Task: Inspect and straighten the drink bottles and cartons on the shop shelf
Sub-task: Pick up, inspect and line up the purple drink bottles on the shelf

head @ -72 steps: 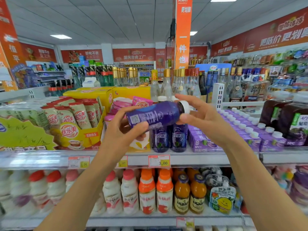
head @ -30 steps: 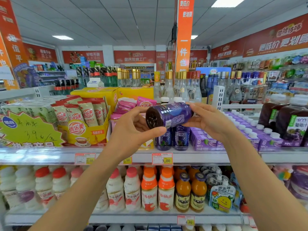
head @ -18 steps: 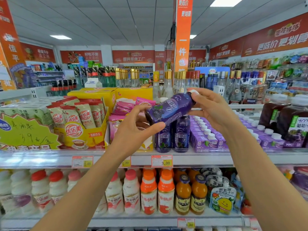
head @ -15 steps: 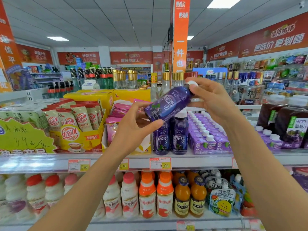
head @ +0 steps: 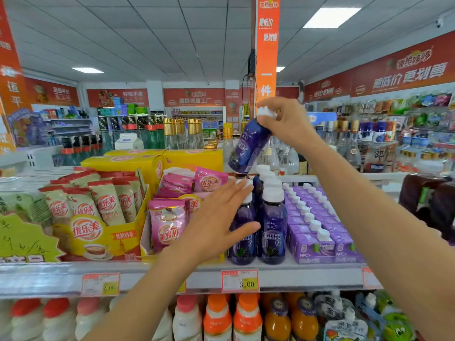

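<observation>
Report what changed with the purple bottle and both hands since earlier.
The left hand let go of the purple bottle and dropped, open, against the front shelf bottle. The right hand lifted the bottle by its cap from sideways to near upright. The cartons stayed put.

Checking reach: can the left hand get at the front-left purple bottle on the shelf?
Probably yes: the left hand is open right beside the front-left purple bottle, fingers by its cap, nothing between. The right hand holds another purple bottle clear above.

The shelf-edge price tag [head: 240,281] reads 3.00. Left of it, yellow milk-tea box [head: 86,231] says 优乐美; right of it, purple cartons [head: 310,251] say NFC.
</observation>
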